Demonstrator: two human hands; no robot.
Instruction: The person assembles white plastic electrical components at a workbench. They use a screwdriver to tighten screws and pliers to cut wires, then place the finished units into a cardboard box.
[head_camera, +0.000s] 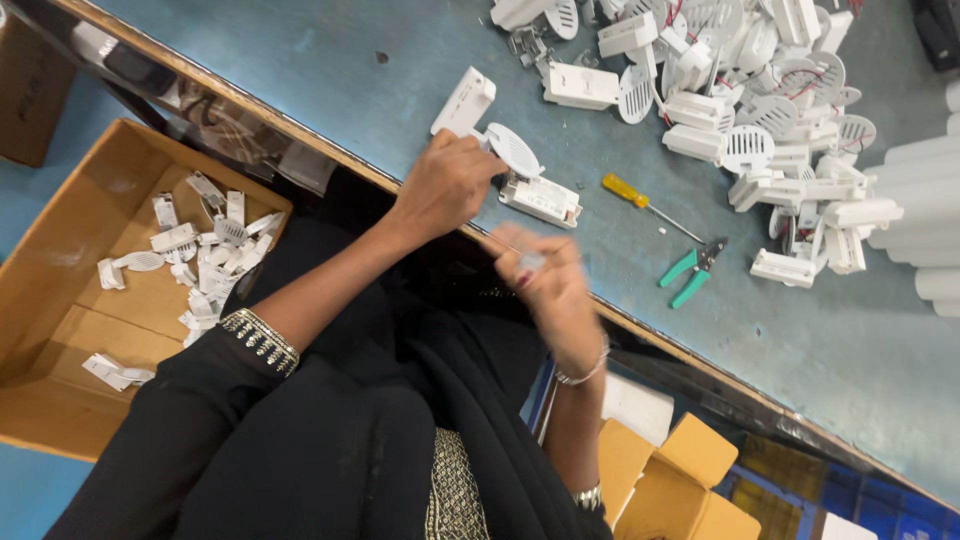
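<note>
The left hand grips a round white lamp. The right hand, at 5 o'clock, pinches a small part.

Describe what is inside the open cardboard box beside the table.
The cardboard box holds loose white plastic parts, scattered over its bare bottom. Its near corner is hidden by the person's black sleeve.

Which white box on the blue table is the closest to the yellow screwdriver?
The white rectangular plastic box lying just below the left hand, right beside the yellow-handled screwdriver. The other white boxes sit farther off, up in the big pile.
</note>
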